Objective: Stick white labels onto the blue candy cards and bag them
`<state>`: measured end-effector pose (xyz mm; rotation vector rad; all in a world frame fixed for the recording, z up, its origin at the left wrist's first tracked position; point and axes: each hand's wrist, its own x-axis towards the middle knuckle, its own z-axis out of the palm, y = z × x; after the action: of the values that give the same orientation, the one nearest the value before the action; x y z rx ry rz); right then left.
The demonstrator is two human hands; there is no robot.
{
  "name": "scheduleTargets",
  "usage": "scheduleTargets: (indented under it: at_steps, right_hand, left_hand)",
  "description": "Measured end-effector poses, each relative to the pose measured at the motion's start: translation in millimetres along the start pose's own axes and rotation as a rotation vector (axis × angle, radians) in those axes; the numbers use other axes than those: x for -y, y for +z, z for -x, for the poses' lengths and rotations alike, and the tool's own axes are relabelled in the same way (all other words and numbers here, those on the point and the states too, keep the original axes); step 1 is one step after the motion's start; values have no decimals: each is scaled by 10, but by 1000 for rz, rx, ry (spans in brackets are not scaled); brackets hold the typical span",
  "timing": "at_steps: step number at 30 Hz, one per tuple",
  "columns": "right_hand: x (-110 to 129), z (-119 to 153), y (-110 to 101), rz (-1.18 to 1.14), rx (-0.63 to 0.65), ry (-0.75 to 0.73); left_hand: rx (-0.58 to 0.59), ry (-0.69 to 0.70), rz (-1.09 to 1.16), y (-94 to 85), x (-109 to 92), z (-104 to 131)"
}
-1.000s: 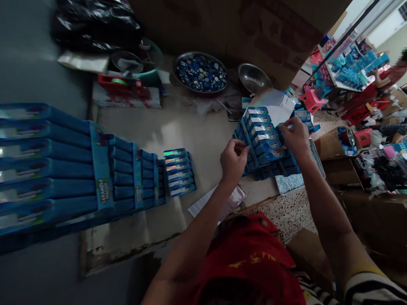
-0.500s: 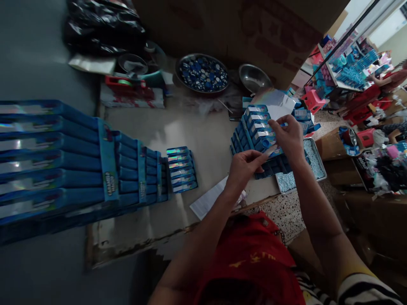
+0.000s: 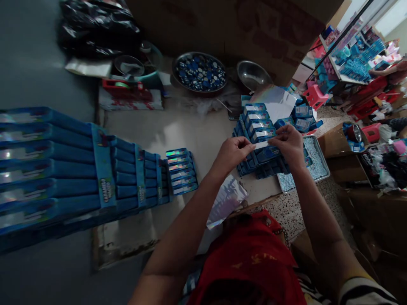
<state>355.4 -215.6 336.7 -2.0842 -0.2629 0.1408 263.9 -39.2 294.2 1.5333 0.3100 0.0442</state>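
A narrow white sticker strip (image 3: 261,145) is stretched between my two hands. My left hand (image 3: 233,153) pinches its left end between thumb and fingers. The other end is pinched by my right hand (image 3: 288,144). Both hands are over the front of a stack of small blue boxes (image 3: 257,120), whose upper boxes carry white bands on their ends. Whether the strip touches the box beneath it, I cannot tell. A shiny silvery sheet (image 3: 227,199) lies at the table edge, below my left hand.
Long rows of stacked blue boxes (image 3: 73,169) fill the left, with a smaller stack (image 3: 182,171) nearby. Behind are a bowl of blue and white pieces (image 3: 201,73), a metal bowl (image 3: 253,75) and a red tape dispenser (image 3: 122,88). A tray of pale beads (image 3: 316,159) stands right.
My hands have spread apart, and the strip now lies straight and level between them. My left hand has moved left and up. The sheet by the table edge has shifted and looks silvery.
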Motion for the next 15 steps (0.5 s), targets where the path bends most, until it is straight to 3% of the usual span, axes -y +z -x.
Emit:
scheduleTargets:
  at_steps: [6, 11, 15]
  right_hand:
    - [-63, -22, 36, 123, -17, -64]
    - [-178, -65, -70, 400, -71, -253]
    - [-139, -173, -185, 477, 9, -183]
  left_hand:
    - [45, -95, 60, 48, 159, -104]
    - [102, -226, 229, 128, 224, -120]
    - [59, -299, 264, 201, 315, -194]
